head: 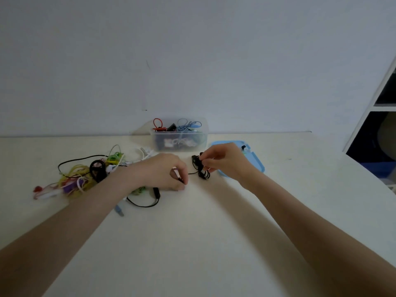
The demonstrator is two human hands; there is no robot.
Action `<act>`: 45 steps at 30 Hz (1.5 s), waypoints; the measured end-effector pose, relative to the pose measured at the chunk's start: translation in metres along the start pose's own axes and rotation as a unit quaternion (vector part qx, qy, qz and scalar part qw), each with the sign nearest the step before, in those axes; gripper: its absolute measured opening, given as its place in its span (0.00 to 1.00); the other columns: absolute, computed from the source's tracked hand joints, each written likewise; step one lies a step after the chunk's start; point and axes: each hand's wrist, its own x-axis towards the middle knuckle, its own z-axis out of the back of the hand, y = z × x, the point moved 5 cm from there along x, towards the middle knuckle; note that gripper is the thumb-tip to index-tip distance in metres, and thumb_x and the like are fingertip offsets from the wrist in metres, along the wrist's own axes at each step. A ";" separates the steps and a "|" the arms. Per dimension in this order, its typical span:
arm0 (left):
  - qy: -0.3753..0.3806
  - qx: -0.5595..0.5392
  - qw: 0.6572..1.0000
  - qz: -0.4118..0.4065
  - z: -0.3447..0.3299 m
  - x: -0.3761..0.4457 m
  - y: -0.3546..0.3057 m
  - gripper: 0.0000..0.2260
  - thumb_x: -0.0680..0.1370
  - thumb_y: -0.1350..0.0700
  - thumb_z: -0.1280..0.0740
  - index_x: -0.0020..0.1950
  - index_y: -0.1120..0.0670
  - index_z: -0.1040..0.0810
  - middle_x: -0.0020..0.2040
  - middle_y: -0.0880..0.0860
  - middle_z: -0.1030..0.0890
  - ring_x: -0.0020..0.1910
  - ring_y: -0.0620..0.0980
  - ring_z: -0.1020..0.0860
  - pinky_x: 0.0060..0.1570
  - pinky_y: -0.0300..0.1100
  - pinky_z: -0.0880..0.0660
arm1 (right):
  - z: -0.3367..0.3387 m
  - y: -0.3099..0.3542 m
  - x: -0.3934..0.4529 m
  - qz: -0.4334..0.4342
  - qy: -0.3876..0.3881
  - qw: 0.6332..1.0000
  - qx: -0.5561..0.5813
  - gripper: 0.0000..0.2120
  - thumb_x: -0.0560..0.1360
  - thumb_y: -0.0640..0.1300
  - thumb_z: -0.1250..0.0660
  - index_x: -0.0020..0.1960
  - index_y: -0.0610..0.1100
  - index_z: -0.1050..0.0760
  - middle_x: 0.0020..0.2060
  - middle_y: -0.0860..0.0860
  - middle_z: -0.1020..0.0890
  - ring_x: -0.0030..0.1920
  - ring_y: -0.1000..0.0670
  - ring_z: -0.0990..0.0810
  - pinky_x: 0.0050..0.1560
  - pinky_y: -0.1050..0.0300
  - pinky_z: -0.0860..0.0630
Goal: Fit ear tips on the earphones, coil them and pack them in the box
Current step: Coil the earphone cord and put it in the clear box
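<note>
Spanning the view, pale table [214, 243]; clear box [179, 139] at far edge, blue lid [256, 160] beside. Cable pile [85, 176] left. Right hand [225, 160] pinches black coil [200, 168]; left hand [162, 171] pinches its loose cord end.

Plain cream flat table [214, 243], no pattern. Black coiled earphone bundle [200, 168] w/ thin black cord. Clear plastic rectangular box [179, 139] shows red, black & light-blue cables inside. Light-blue flat plastic lid [256, 161], solid colour. Tangled pile of mixed cables [85, 174]: yellow, green, white, purple, red, plus a black loop. Separate black curved cable [147, 203] beside a grey-blue plug end [120, 211]. Pale grey-white wall [192, 61], unpatterned.
</note>
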 end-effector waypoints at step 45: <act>-0.195 -0.435 0.878 -0.046 -0.014 0.043 -0.005 0.06 0.71 0.67 0.30 0.45 0.58 0.20 0.37 0.53 0.18 0.32 0.40 0.20 0.36 0.29 0.25 | 0.018 -0.021 -0.005 0.027 -0.077 0.971 0.226 0.06 0.72 0.30 0.34 0.43 0.38 0.19 0.33 0.50 0.16 0.37 0.54 0.17 0.42 0.66 0.23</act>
